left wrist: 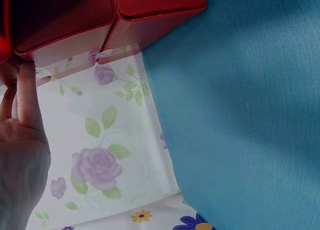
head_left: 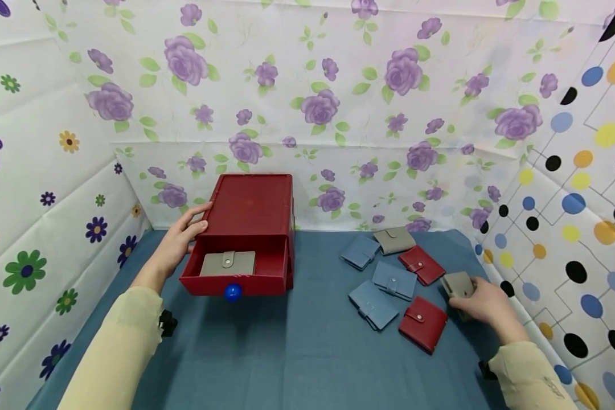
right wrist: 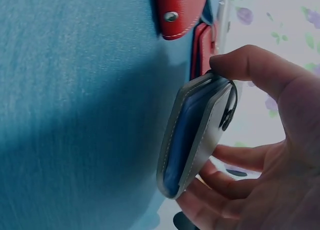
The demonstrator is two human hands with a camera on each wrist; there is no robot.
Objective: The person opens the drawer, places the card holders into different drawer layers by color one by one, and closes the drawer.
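A red drawer box point(head_left: 251, 205) stands at the back left with its drawer point(head_left: 266, 285) pulled out at the front. In that drawer lies a grey wallet with a snap strap point(head_left: 241, 263), and a blue round knob point(head_left: 233, 292) sits on the drawer front. My left hand point(head_left: 180, 239) rests against the box's left side, fingers point(left wrist: 28, 97) fairly straight. Over at the right, my right hand point(head_left: 487, 302) pinches another grey wallet point(right wrist: 200, 135) between thumb and fingers. That wallet is tilted on edge above the blue cloth, its blue inner pages showing in the right wrist view.
Left of my right hand, several snap wallets lie loosely grouped: blue ones point(head_left: 373, 304), red ones point(head_left: 423, 324) and a grey one point(head_left: 394, 240) at the back. Blue cloth point(head_left: 312, 353) covers the table. Patterned sheets wall in the back point(head_left: 287, 114) and both sides.
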